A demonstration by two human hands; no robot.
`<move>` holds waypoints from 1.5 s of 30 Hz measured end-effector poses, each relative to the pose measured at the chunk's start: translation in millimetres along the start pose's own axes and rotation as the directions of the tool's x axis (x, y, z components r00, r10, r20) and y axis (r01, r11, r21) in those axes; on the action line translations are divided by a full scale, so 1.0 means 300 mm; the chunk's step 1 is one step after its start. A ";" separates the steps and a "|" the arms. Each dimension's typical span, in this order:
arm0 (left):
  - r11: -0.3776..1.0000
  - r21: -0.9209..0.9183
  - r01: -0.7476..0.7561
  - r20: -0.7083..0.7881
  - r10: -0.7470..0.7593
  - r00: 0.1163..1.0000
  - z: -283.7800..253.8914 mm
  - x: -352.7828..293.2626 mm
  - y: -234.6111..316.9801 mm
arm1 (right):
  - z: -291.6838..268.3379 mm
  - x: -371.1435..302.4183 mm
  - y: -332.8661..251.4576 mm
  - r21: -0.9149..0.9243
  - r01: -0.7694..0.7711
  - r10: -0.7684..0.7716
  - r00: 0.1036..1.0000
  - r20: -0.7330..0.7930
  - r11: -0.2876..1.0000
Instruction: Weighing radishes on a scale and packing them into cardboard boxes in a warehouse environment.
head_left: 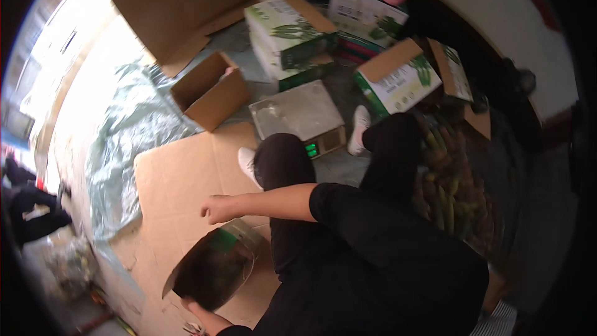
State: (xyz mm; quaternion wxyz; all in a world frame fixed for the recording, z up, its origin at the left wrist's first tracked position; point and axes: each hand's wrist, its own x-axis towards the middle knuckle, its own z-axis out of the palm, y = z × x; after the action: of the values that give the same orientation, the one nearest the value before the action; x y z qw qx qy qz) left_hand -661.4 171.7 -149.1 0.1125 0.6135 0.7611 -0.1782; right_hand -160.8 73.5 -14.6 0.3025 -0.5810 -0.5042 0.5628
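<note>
The person wears a black long-sleeved top (385,242), black trousers (283,162) and white shoes (359,126).

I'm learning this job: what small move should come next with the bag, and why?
Probably lift the bag onto the scale. The left hand grips its near end and the right hand is by its far end. The bag looks full of green produce, and the scale's platform is bare with its display lit.
</note>
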 end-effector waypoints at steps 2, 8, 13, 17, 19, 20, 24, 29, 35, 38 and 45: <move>0.996 0.052 -0.079 -0.163 0.086 0.983 -0.075 0.004 0.061 | -0.063 -0.036 -0.054 0.052 0.056 -0.055 0.998 -0.024 0.997; 0.957 0.168 -0.236 -0.598 0.289 0.748 -0.233 -0.030 0.237 | -0.447 -0.292 -0.141 0.028 0.319 -0.297 0.908 -0.294 0.947; 0.919 0.265 -0.291 -0.836 0.370 0.406 -0.284 -0.029 0.259 | -0.758 -0.586 -0.094 0.064 0.303 -0.215 0.796 -0.566 0.951; 0.889 0.356 -0.287 -0.918 0.390 0.070 -0.341 0.001 0.176 | -0.918 -0.789 0.066 -0.132 0.216 -0.243 0.646 -0.723 0.967; 0.860 0.063 -0.506 -0.951 0.206 0.232 -0.448 -0.140 0.396 | -0.954 -0.959 0.110 -0.167 0.093 -0.189 0.592 -0.783 0.982; 0.735 -0.287 -0.614 -0.893 0.026 0.449 -0.457 -0.201 0.533 | -0.951 -1.035 0.132 -0.232 -0.007 -0.191 0.545 -0.816 0.973; 0.501 -0.408 -0.763 -0.800 0.206 0.563 -0.660 -0.563 0.982 | -0.901 -1.398 0.211 -0.227 -0.460 -0.017 0.416 -0.909 0.859; 0.126 -0.385 -0.914 -0.790 0.467 0.397 -0.711 -0.740 1.314 | -0.679 -1.795 0.264 0.010 -0.818 -0.112 -0.091 -0.990 0.575; -0.033 -0.476 -0.879 -0.696 0.625 0.353 -0.698 -1.009 1.591 | -0.150 -1.849 0.644 0.486 -0.763 0.556 -0.203 -0.806 0.426; -0.152 -0.479 -0.865 -0.704 0.655 0.275 -0.707 -1.076 1.652 | -0.020 -1.734 0.634 0.500 -0.628 0.602 -0.062 -0.796 0.596; -0.194 -0.295 -0.936 -0.552 0.834 0.002 -0.709 -1.239 1.795 | 0.009 -1.817 0.728 0.562 -0.645 0.606 -0.188 -0.773 0.517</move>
State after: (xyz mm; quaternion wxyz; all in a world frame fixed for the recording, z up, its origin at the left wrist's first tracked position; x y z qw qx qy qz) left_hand -44.4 25.6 118.0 0.3336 0.8986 0.1151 0.2606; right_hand -32.4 -499.4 -25.5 0.2063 -0.9570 0.1344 0.1535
